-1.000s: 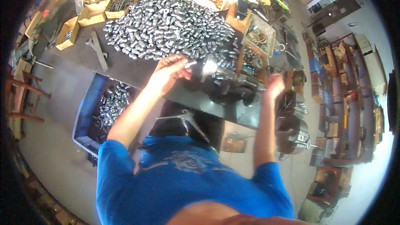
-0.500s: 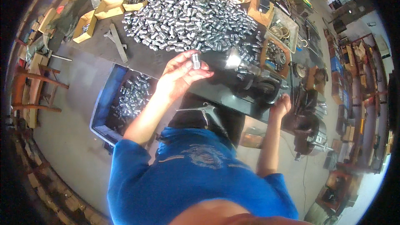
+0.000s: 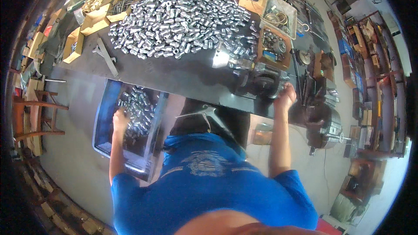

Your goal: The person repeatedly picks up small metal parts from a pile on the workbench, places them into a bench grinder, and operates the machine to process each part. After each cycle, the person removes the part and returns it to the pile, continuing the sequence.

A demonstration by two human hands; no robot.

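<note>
My left hand (image 3: 120,120) is over the blue plastic bin (image 3: 101,122), beside a heap of small metal fittings (image 3: 138,106) inside it. Motion smears its fingers, so whether a fitting is in them is not visible. My right hand (image 3: 285,96) is closed at the right end of a dark bench machine (image 3: 261,82); what it grips, if anything, is hidden. A bright metal piece (image 3: 220,56) shows at the machine's left end. Behind it, a large pile of shiny metal fittings (image 3: 174,26) covers much of the dark workbench (image 3: 143,72).
A flat metal tool (image 3: 107,56) lies left of the pile, near open cardboard boxes (image 3: 96,19). Right of the pile stand a box of small parts (image 3: 273,45) and a clear tray (image 3: 281,15). A spray-gun-shaped tool (image 3: 209,112) rests before my waist. A bench vise (image 3: 326,124) is at right.
My left hand has gone from above the bench, where it held a metal fitting, down and left to the blue bin. My right hand has shifted slightly up and left in view.
</note>
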